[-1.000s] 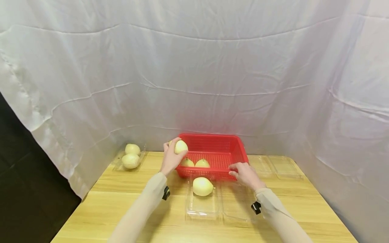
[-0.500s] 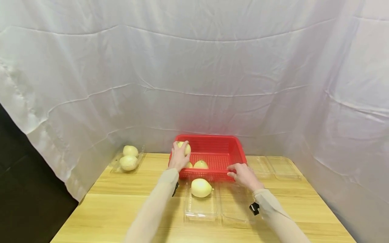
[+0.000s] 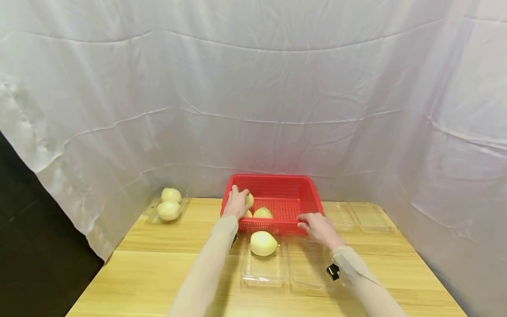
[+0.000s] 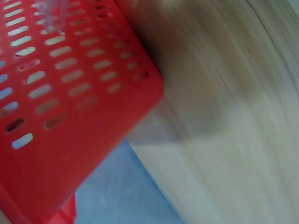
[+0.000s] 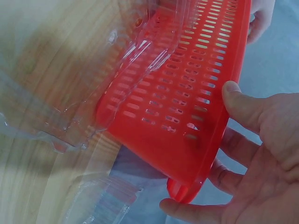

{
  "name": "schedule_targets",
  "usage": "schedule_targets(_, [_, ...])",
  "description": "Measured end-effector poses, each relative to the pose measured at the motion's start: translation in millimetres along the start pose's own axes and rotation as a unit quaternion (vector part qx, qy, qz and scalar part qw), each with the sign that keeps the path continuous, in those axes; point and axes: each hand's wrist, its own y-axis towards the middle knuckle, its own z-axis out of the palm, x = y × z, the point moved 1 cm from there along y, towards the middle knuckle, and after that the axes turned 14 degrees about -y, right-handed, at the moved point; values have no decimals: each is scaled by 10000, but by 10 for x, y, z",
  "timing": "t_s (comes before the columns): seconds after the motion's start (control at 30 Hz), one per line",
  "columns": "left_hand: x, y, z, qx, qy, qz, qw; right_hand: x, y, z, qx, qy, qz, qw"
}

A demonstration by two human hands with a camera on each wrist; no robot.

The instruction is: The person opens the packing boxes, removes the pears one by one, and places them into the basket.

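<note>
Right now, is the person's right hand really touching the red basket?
Touching. The right wrist view shows the right hand gripping the red basket, thumb over its rim.

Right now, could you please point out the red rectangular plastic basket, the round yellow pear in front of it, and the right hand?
Red rectangular plastic basket (image 3: 275, 187), head view: inner back wall.
Round yellow pear (image 3: 263, 243), head view: its middle.
Right hand (image 3: 321, 229), head view: back.

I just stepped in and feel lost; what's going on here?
Someone has both hands at a red basket. The left hand is at a pear inside, its grip hard to make out; the right hand holds the front rim. Another pear lies in a clear container in front, and two pears sit in another at the left.
</note>
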Motion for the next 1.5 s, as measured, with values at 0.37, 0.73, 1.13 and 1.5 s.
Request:
schedule_targets(0.37, [4, 13, 21, 647, 682, -104, 9955, 11, -13, 7, 19, 115, 47, 9999])
schedule_targets(0.73, [-10, -36, -11, 104, 600, 784, 9951, 6, -5, 3, 35, 98, 62, 9999])
schedule_targets(1.13, [11, -154, -58, -376, 723, 1262, 9887, -9, 6, 30, 48, 76, 187, 9998])
schedule_targets(1.5, [85, -301, -45, -842, 484, 1514, 9837, -6, -15, 37, 1, -5, 164, 9999])
